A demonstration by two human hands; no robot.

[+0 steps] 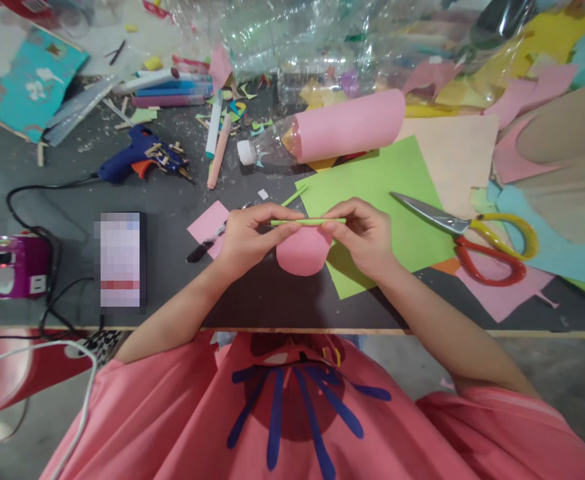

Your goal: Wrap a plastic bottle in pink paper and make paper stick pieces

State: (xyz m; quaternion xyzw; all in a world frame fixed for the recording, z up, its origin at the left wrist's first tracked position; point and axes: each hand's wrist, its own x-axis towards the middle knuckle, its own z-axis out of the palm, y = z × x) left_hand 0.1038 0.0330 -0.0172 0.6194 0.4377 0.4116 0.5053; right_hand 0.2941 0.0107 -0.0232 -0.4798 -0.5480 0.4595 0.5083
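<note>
My left hand (246,239) and my right hand (365,239) are both closed, pinching the two ends of a thin green paper strip (308,221). The strip lies level along the top edge of a rounded pink paper piece (303,252), which hangs toward me between my thumbs. Whether the strip is stuck to the pink piece, I cannot tell. Under my right hand lies a green paper sheet (372,193). Close by my left hand are a black pen (202,249) and a small pink paper square (207,223). Another green strip (295,195) rests just beyond my fingers.
Scissors (465,227) with yellow and red handles lie at right. Behind stands out a pink-wrapped plastic bottle (347,127) on its side. At left are a blue glue gun (145,157), a phone (121,260) and a purple power adapter (19,267) with cables. Paper scraps and markers (172,90) clutter the back.
</note>
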